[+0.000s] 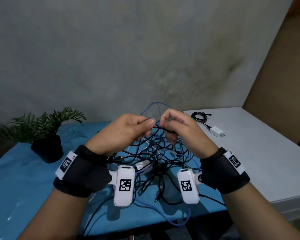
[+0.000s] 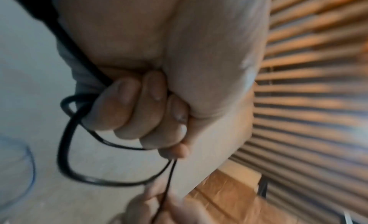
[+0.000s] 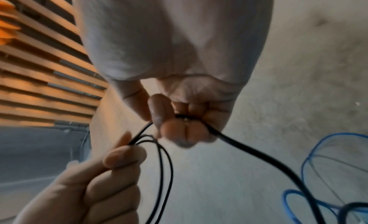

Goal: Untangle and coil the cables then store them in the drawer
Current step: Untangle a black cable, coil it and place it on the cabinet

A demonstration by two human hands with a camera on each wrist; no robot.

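Observation:
A tangle of black, blue and white cables (image 1: 156, 160) lies on the blue table (image 1: 24, 184). Both hands are raised above it, close together. My left hand (image 1: 128, 129) grips loops of a black cable (image 2: 65, 148) in its curled fingers. My right hand (image 1: 175, 125) pinches the same black cable (image 3: 249, 150) between thumb and fingertips. In the right wrist view the left hand (image 3: 95, 180) pinches thin black strands right next to my right fingertips (image 3: 185, 131). A blue cable (image 3: 310, 172) loops behind the hands. No drawer is in view.
A potted plant (image 1: 47, 135) in a black pot stands at the table's left. To the right is a white surface (image 1: 249, 153) bearing a coiled black cable (image 1: 200, 116) and a white charger plug (image 1: 216, 131). A grey wall is behind.

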